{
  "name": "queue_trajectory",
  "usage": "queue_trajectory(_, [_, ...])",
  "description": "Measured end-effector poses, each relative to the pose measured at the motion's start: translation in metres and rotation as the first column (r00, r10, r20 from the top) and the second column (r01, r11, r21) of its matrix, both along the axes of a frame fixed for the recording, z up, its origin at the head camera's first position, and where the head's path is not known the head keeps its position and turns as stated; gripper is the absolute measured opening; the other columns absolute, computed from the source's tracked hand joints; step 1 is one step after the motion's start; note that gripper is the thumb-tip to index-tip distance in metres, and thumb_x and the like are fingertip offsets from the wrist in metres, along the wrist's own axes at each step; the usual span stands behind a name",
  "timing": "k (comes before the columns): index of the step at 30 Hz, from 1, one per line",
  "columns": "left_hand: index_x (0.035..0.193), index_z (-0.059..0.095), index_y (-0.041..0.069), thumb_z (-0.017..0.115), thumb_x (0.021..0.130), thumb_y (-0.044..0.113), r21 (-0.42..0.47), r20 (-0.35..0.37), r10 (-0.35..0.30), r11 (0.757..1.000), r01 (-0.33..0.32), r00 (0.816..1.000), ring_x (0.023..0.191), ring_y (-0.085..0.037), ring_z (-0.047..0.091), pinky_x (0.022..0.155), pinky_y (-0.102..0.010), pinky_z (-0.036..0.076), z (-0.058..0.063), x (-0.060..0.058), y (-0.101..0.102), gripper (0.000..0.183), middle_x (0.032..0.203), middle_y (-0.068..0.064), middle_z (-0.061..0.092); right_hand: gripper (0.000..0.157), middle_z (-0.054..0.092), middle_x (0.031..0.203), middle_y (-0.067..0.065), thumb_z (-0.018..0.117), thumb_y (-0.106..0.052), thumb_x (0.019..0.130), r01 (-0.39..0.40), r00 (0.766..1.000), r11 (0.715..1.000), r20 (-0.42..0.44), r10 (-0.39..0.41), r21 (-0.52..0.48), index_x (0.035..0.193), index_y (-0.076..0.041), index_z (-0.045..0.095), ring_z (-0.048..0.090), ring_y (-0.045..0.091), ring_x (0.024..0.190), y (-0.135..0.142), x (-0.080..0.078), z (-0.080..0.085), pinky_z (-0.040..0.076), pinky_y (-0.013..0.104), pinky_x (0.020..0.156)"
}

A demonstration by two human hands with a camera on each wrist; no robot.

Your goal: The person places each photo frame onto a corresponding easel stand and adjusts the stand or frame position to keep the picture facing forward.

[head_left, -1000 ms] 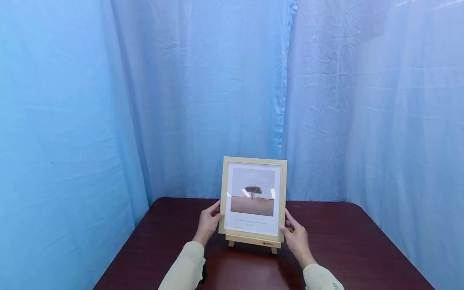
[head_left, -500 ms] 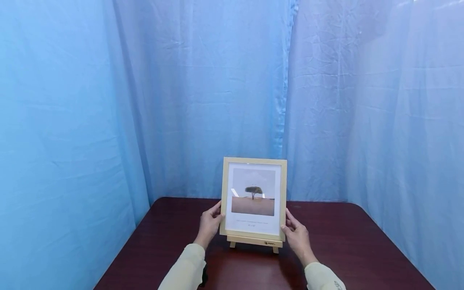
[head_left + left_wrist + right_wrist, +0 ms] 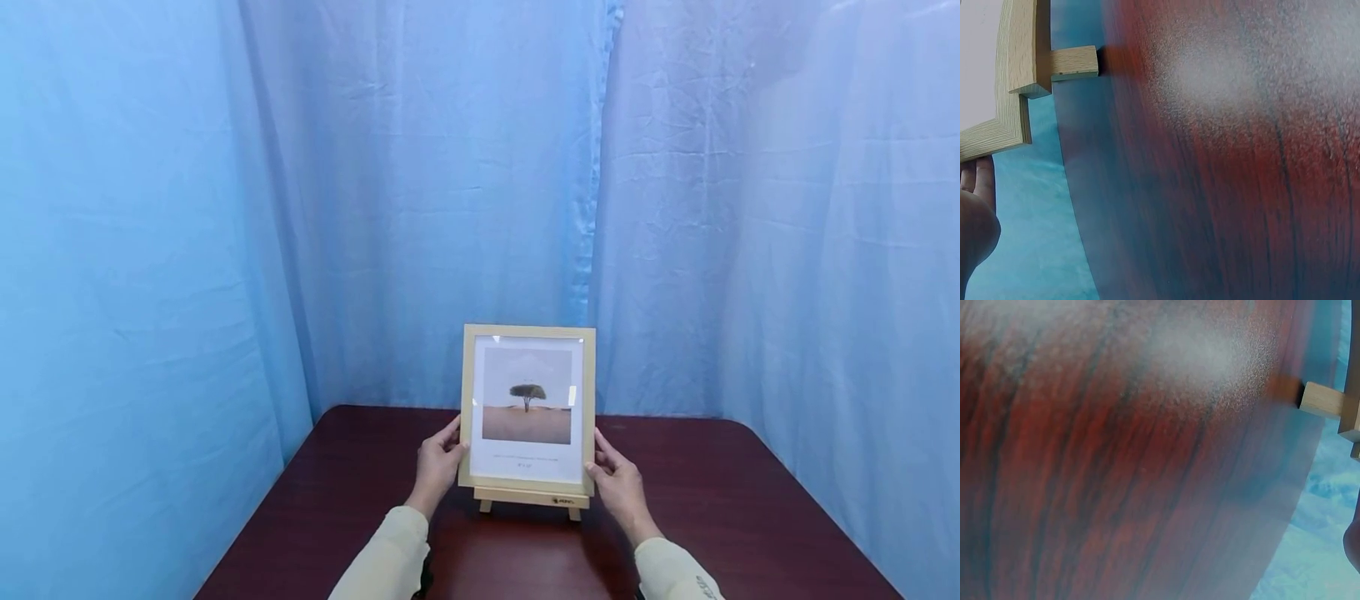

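Note:
A picture frame (image 3: 527,462) of pale wood, with a print of a tree behind its glossy front, stands upright on a small wooden easel (image 3: 517,498). My left hand (image 3: 437,467) holds the frame's lower left side, thumb at the front edge and fingers reaching behind. At the lower right side, my right hand (image 3: 621,490) grips it in the same way. The left wrist view has the frame's corner (image 3: 1007,134), the easel's ledge (image 3: 1025,47) and part of the left hand (image 3: 975,219). Only an easel foot (image 3: 1322,400) and a sliver of the right hand (image 3: 1354,544) show in the right wrist view.
The easel's feet rest on a dark red, shiny wooden table (image 3: 720,517) with rounded far corners. Blue curtains (image 3: 450,208) hang behind it and along both sides.
Frame, easel and both hands have shifted very slightly to the right. Light reflections on the picture's front have moved. Both hands keep their hold.

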State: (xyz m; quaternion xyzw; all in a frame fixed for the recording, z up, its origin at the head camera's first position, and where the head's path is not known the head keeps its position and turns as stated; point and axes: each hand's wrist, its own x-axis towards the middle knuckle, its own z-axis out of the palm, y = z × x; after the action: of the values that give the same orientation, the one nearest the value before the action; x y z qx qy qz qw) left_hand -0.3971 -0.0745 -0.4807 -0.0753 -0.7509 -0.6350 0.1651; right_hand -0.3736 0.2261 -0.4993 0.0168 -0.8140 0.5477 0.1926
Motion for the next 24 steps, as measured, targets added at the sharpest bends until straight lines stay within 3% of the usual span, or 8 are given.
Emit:
queue_trajectory(13, [0.139,0.058,0.008,0.066,0.092,-0.003,-0.015,-0.010,0.021,1.000,-0.021,1.000,0.099,-0.027,0.066,0.078,-0.038,0.058,-0.0050,0.0000,0.0006,0.049,0.117,-0.017,0.069,0.059,0.067,0.113,0.024,0.064,0.003,0.093,0.004,1.000,1.000,-0.016,-0.004,-0.018,0.148,-0.010,0.047,0.065,0.021,0.092,0.0000,-0.0010,-0.0019,0.052,0.019,0.073])
queue_trajectory(24, [0.141,0.057,0.008,0.065,0.093,-0.002,-0.007,-0.011,0.013,1.000,-0.013,1.000,0.102,-0.028,0.065,0.079,-0.039,0.058,-0.0041,-0.0003,0.0015,0.049,0.118,-0.018,0.068,0.059,0.066,0.117,0.025,0.062,0.003,0.094,-0.001,1.000,0.999,-0.001,0.001,-0.039,0.149,-0.012,0.045,0.064,0.026,0.100,0.0006,-0.0036,-0.0017,0.050,0.016,0.076])
